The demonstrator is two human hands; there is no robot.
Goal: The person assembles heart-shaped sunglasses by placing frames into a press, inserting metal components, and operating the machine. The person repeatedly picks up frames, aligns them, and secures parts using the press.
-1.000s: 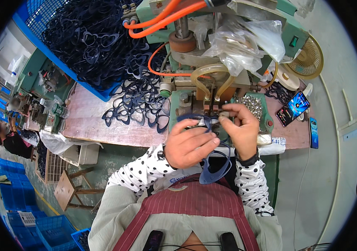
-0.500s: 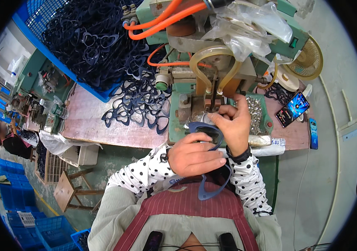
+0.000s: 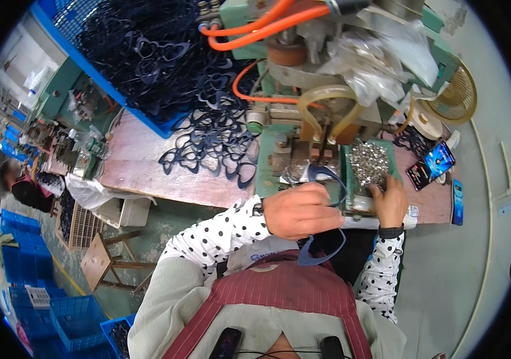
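Observation:
My left hand (image 3: 303, 210) is closed around the middle of a dark blue plastic glasses frame (image 3: 309, 261). One rim of the frame sticks out above the fingers and the other hangs below them, over my apron. Just beyond is the green bench press (image 3: 265, 166), with the frame's upper end close to its work area. To the right, my right hand (image 3: 390, 203) reaches to the near end of a green tray (image 3: 394, 157) of small shiny metal parts (image 3: 368, 160). Its thumb and forefinger are apart at the edge of the parts; the other fingertips are partly hidden.
A blue crate (image 3: 141, 119) heaped with dark frames stands at the far left, with loose frames (image 3: 210, 146) spilling onto the table (image 3: 132, 164). Orange hoses (image 3: 267, 30) and plastic bags (image 3: 369, 60) hang over the press. A lit phone (image 3: 431, 166) and a fan (image 3: 456, 96) are at right.
My right hand has left the glasses frame and the press and moved right to the metal parts. My left hand keeps the frame, now a little nearer. The whole view has shifted slightly.

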